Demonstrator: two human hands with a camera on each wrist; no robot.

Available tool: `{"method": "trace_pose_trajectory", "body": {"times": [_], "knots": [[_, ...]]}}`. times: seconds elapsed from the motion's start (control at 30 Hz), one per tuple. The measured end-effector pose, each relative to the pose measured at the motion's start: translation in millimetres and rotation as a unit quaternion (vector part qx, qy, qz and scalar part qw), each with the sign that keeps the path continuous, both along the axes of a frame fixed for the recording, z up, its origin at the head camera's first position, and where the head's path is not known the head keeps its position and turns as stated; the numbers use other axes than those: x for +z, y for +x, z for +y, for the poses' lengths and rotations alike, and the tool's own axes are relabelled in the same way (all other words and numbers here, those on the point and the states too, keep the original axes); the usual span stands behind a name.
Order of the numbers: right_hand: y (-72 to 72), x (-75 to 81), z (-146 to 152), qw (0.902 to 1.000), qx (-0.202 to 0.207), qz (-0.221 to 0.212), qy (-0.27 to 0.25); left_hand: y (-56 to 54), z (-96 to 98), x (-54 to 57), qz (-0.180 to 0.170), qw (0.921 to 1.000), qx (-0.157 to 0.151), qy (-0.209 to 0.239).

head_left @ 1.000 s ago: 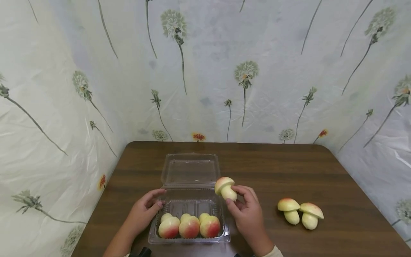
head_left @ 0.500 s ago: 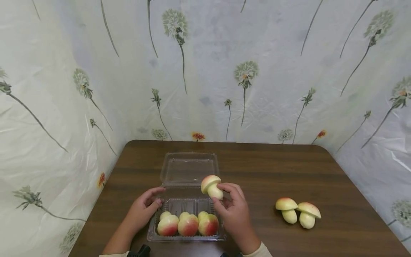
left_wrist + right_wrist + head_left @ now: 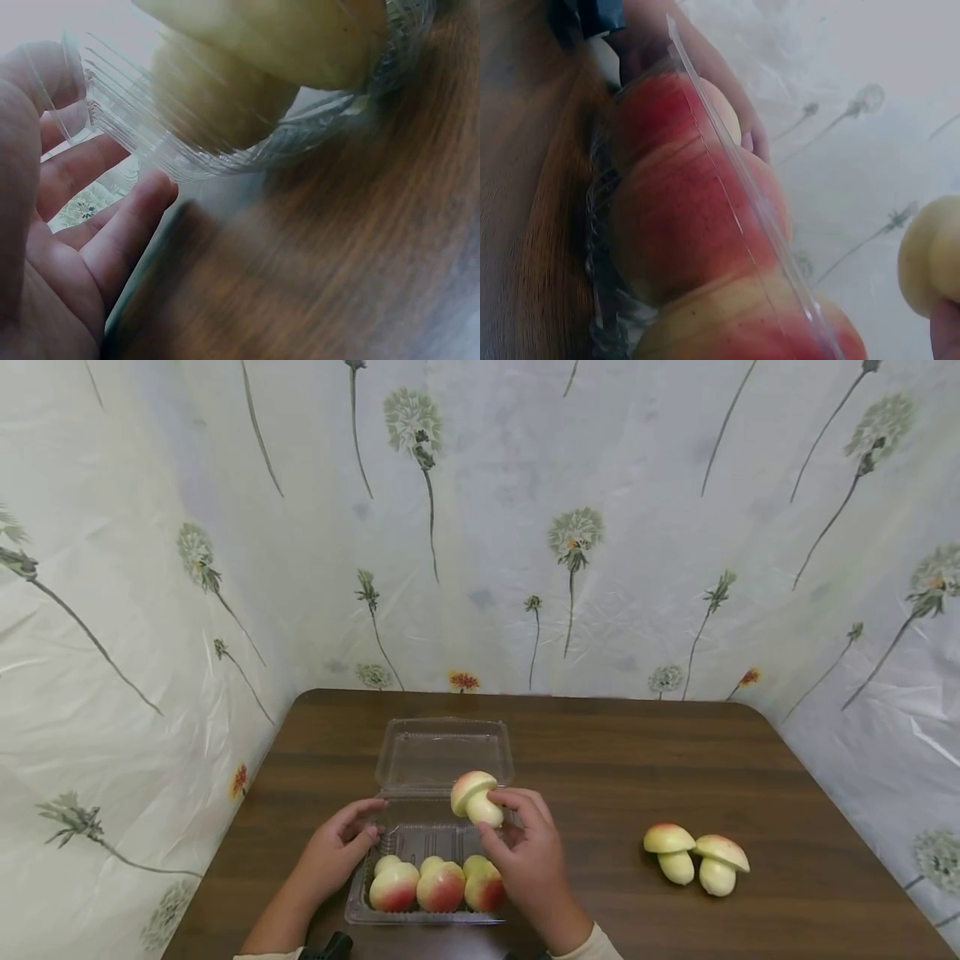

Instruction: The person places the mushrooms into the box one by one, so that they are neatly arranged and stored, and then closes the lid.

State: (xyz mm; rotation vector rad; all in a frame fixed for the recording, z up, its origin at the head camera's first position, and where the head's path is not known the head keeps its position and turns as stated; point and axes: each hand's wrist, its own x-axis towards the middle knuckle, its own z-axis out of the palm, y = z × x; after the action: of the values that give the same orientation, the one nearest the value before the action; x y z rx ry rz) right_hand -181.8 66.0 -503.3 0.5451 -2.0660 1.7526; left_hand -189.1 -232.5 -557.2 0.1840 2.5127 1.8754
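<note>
Right hand [image 3: 528, 856] pinches mushroom [image 3: 474, 795] over clear clamshell [image 3: 427, 841]; left hand [image 3: 337, 850] grips it, 10 o'clock. Two mushrooms [image 3: 714, 848], 3 o'clock.

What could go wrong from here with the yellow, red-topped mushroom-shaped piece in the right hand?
The right hand pinches the mushroom-shaped piece in its fingertips, so it might slip. If lowered, it could knock the three round, red-and-yellow pieces lined up in the open, clear plastic container. The left hand touches only the container's left side, so a bump might shift it.
</note>
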Motion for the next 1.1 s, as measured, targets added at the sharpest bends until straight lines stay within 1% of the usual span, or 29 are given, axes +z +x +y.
{"method": "trace_pose_trajectory", "body": {"times": [0.13, 0.33, 0.43, 0.53, 0.6, 0.77, 0.87, 1.0, 1.1], "knots": [[-0.3, -0.5, -4, 1.0000, 0.006, -0.004, -0.002, 1.0, 0.4, -0.9, -0.002, 1.0000, 0.000, -0.001], [-2.6, -0.1, -12, 0.9996, 0.005, -0.028, 0.009, 2.7, 0.3, -0.6, -0.009, 0.9999, 0.004, -0.008], [-3.7, 1.8, -16, 0.9990, 0.008, -0.040, 0.015, 3.5, 0.5, 1.4, -0.009, 0.9998, 0.012, -0.011], [-3.7, 4.6, -20, 0.9981, 0.020, -0.055, 0.019, 4.4, 0.5, 3.7, -0.009, 0.9996, 0.022, -0.013], [-3.5, 5.7, -23, 0.9978, 0.033, -0.054, 0.021, 4.7, 0.4, 4.3, -0.007, 0.9996, 0.025, -0.014], [-2.6, 10.3, -29, 0.9970, 0.052, -0.046, 0.035, 3.8, 1.2, 4.1, -0.004, 0.9997, 0.022, -0.013], [-2.3, 12.4, -34, 0.9959, 0.054, -0.058, 0.043, 3.1, 2.0, 4.8, -0.004, 0.9996, 0.024, -0.012], [-1.1, 12.2, -41, 0.9950, 0.060, -0.069, 0.039, 2.2, 2.1, 4.6, -0.010, 0.9997, 0.020, -0.010], [-0.9, 12.1, -46, 0.9940, 0.063, -0.076, 0.047, 1.2, 1.7, 4.2, -0.011, 0.9997, 0.017, -0.011]]}}
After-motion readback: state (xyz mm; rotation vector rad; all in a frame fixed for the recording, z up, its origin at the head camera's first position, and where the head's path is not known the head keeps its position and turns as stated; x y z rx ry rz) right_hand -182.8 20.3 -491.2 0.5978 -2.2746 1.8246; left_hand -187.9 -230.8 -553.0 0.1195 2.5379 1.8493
